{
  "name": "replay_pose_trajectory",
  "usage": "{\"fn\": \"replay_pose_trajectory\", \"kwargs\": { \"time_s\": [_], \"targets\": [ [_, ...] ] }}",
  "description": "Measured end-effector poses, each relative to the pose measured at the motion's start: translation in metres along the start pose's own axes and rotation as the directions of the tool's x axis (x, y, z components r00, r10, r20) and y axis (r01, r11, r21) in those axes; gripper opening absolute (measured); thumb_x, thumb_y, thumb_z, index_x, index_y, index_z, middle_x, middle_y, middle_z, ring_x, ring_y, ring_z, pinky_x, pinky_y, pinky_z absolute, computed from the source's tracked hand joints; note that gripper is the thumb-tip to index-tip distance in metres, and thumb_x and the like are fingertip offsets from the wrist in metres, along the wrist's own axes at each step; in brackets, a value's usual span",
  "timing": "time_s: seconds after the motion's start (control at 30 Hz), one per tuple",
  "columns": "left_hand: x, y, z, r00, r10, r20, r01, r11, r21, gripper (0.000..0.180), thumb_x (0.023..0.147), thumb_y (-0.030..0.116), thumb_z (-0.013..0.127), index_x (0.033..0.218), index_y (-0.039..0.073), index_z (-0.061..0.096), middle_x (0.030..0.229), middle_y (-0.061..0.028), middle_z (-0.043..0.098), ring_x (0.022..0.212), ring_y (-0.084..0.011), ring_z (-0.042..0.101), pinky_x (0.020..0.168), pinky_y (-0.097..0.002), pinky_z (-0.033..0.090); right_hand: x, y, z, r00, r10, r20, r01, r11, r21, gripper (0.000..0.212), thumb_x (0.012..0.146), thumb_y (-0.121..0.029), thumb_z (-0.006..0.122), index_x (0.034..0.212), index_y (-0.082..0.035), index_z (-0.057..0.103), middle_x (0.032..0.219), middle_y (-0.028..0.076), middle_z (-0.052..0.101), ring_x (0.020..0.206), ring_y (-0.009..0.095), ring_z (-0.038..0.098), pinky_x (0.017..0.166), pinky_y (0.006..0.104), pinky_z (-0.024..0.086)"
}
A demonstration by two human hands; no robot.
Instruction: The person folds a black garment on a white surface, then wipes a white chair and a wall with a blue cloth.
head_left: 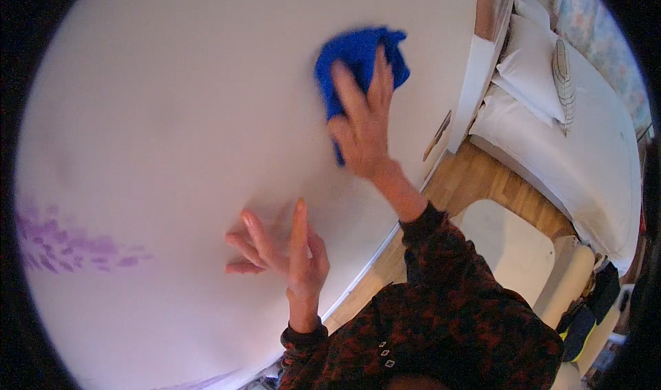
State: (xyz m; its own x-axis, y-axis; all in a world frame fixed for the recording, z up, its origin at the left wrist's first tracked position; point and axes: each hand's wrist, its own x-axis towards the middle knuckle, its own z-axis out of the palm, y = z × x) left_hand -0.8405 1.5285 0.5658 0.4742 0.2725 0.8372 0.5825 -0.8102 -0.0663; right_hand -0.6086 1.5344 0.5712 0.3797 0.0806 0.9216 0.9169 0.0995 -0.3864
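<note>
A crumpled blue cloth (351,49) lies against the pale wall (172,100), in the upper middle of the view. My right hand (365,118) presses it there, with fingers spread over the fabric and slightly blurred. The cloth's edges stick out beyond my fingertips, and its underside is hidden. Lower and to the left, my left hand (282,252) is by the wall with its fingers apart and nothing in them. Whether those fingers touch the surface I cannot tell.
Purple petal-like marks (76,242) decorate the wall at left. A bed (592,156) with white bedding and pillows (533,66) stands at right, beyond a wooden floor (468,173). A white rounded tabletop or seat (509,245) is nearer, right of my arm. A small plate (437,135) sits on the wall.
</note>
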Motion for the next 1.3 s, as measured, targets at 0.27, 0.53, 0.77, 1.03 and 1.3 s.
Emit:
{"fn": "replay_pose_trajectory", "kwargs": {
  "time_s": [0.27,0.53,0.77,1.03,1.3],
  "targets": [
    [0.022,0.021,0.014,0.996,0.026,0.080,-0.014,0.990,-0.144,0.059,0.079,0.006,0.066,0.133,0.028,0.068,0.165,-0.0248,0.019,0.155,-0.0468,0.000,0.111,-0.0631,-0.025,0.002,0.057,-0.007,0.963,0.241,-0.119,-0.233,0.969,0.080,0.061,0.098,-0.029,0.051,0.156,-0.014,0.039,0.162,0.032,0.015,0.149,0.051,0.017,0.121,0.0591,0.012],
    [0.043,0.047,0.038,0.995,0.074,0.071,-0.047,0.945,-0.323,0.065,0.083,0.004,0.063,0.142,0.029,0.060,0.165,-0.0264,0.017,0.154,-0.0487,0.002,0.111,-0.0628,-0.024,-0.060,0.000,0.001,0.984,0.171,0.041,-0.173,0.984,0.043,0.057,0.102,-0.049,0.048,0.151,-0.020,0.048,0.164,0.025,0.019,0.153,0.046,0.013,0.120,0.0636,0.010],
    [0.059,0.058,0.032,0.987,0.053,0.151,-0.036,0.993,-0.113,0.066,0.083,0.008,0.068,0.144,0.031,0.058,0.168,-0.0232,0.010,0.154,-0.0471,-0.003,0.113,-0.0645,-0.021,0.041,0.089,-0.017,0.983,0.134,-0.126,-0.135,0.991,0.003,0.058,0.101,-0.036,0.049,0.156,-0.020,0.040,0.162,0.030,0.021,0.150,0.046,0.019,0.121,0.0589,0.013],
    [0.071,0.076,0.044,0.970,0.054,0.236,-0.026,0.992,-0.121,0.073,0.080,0.009,0.073,0.146,0.034,0.055,0.169,-0.0204,0.004,0.153,-0.0490,-0.006,0.111,-0.0733,-0.015,-0.035,0.094,-0.011,0.906,0.409,-0.109,-0.402,0.912,0.081,0.062,0.101,-0.028,0.047,0.160,-0.017,0.030,0.164,0.030,0.013,0.151,0.047,0.013,0.122,0.0560,0.010],
    [0.070,0.074,0.063,0.983,0.139,0.120,-0.099,0.951,-0.293,0.071,0.082,0.013,0.074,0.147,0.032,0.053,0.169,-0.0195,0.007,0.154,-0.0489,-0.003,0.113,-0.0710,-0.014,-0.059,0.031,-0.014,0.959,0.275,0.072,-0.283,0.945,0.164,0.060,0.103,-0.041,0.050,0.157,-0.018,0.038,0.166,0.024,0.011,0.153,0.045,0.008,0.121,0.0607,0.008]
  ]
}}
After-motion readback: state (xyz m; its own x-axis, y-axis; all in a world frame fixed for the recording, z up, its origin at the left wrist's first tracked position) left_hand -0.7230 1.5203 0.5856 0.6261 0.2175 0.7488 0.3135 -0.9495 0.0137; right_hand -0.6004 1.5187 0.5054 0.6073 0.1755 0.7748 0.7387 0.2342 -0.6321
